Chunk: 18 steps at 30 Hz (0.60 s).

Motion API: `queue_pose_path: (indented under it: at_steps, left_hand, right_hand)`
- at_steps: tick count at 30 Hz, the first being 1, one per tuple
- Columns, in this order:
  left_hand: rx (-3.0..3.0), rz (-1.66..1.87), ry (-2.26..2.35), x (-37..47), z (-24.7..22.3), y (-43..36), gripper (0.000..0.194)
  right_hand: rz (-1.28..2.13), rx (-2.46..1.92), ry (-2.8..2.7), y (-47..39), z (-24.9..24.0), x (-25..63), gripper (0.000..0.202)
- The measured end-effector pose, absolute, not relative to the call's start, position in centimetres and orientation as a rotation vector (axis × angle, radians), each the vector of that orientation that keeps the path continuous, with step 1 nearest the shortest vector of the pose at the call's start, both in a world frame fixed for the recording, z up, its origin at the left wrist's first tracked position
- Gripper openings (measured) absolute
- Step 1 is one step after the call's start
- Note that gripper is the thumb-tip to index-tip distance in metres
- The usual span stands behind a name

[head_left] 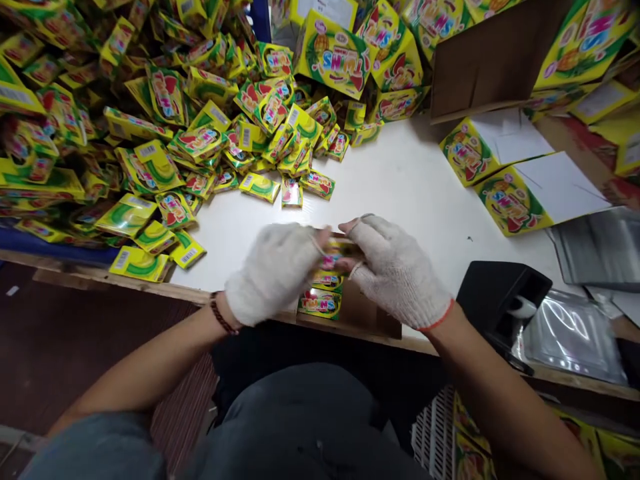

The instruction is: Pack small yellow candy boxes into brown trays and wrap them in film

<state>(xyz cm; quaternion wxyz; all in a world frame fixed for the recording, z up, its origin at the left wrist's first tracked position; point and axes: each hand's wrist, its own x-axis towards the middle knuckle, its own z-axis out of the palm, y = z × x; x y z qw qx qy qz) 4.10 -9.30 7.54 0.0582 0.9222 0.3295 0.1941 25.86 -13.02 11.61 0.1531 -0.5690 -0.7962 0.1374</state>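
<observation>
Both my hands wear white fingerless knit gloves and meet at the table's front edge. My left hand and my right hand close from either side on a small yellow Twins box, blurred by motion. Just beneath them lies an open brown cardboard carton. In its left part, small Twins boxes are stacked, the front one with its label up. My fingers and the blur hide part of the carton's inside.
A large heap of small Twins boxes covers the table's left and back. Bigger Twins cartons stand behind, and two white-topped ones lie at right. A black tape dispenser and clear plastic trays are near my right arm.
</observation>
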Motion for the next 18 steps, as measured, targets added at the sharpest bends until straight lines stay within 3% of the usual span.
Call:
queue_pose_path:
  at_steps: [6, 8, 14, 18]
  left_hand:
    - [2.674, 0.65, 0.659, 6.6, 6.3, -11.4, 0.069]
    - [2.566, 0.63, 0.787, 5.5, 5.4, -10.4, 0.07]
    - [2.372, 0.616, 1.215, 3.7, 2.8, -4.7, 0.045]
    - [2.325, 0.52, 1.534, 3.4, 1.5, 0.8, 0.036]
  right_hand:
    - [0.678, -2.085, -2.704, -14.4, 12.6, 27.2, 0.019]
    - [0.82, -2.184, -2.758, -14.5, 11.1, 27.7, 0.019]
    - [1.148, -2.239, -2.831, -13.8, 7.3, 26.4, 0.019]
    - [1.136, -2.309, -2.731, -14.6, 5.9, 25.5, 0.025]
